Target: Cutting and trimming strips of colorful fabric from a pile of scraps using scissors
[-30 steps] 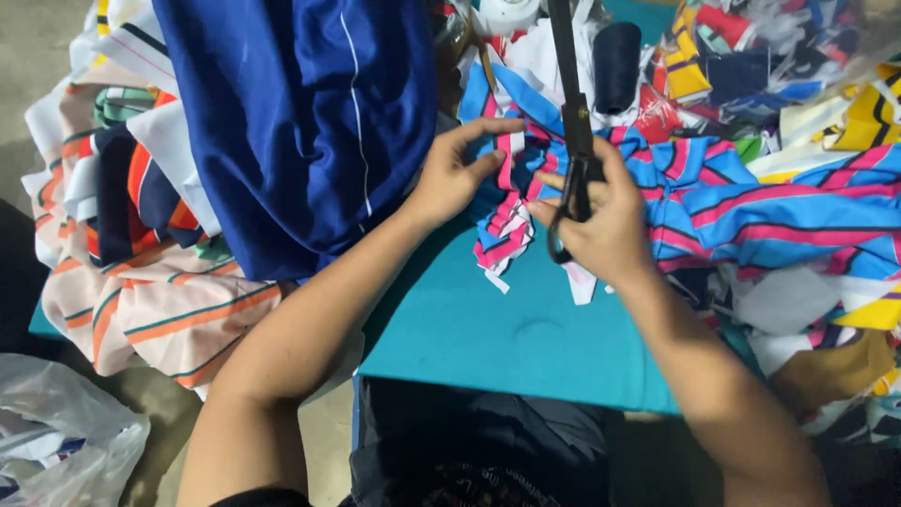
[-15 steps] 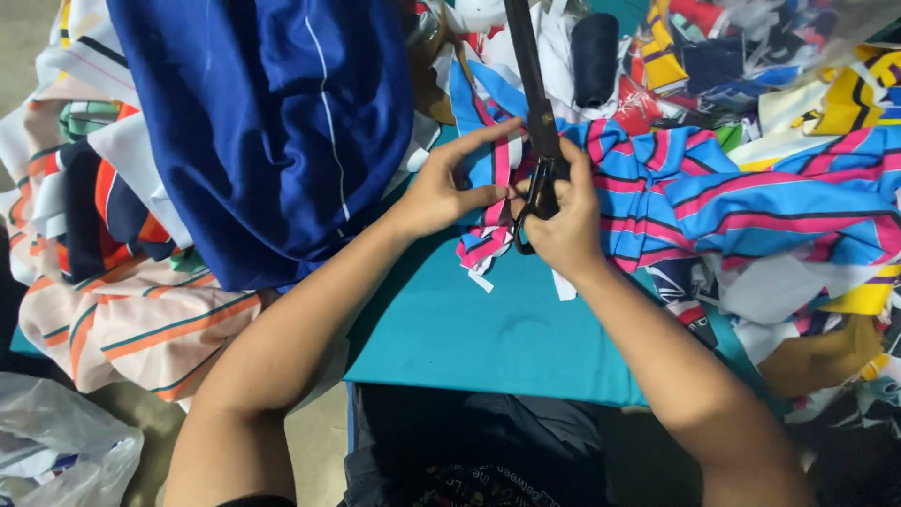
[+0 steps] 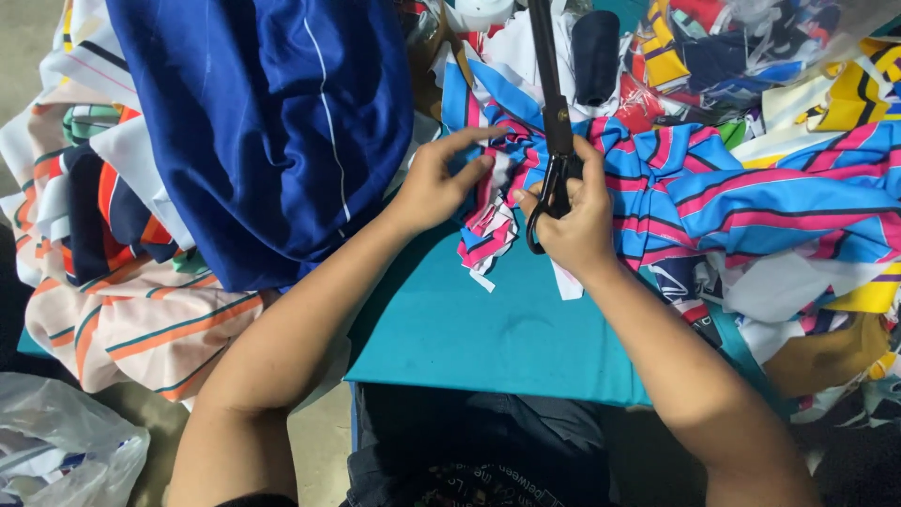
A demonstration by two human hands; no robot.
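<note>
Blue-pink striped fabric (image 3: 713, 188), black scissors (image 3: 554, 141), teal table (image 3: 488, 329).

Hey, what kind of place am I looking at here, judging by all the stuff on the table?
Likely a garment cutting or sewing workshop. The right hand works large black scissors through striped fabric, cloth offcuts are heaped on a teal table, and folded garments are piled at the left.
</note>
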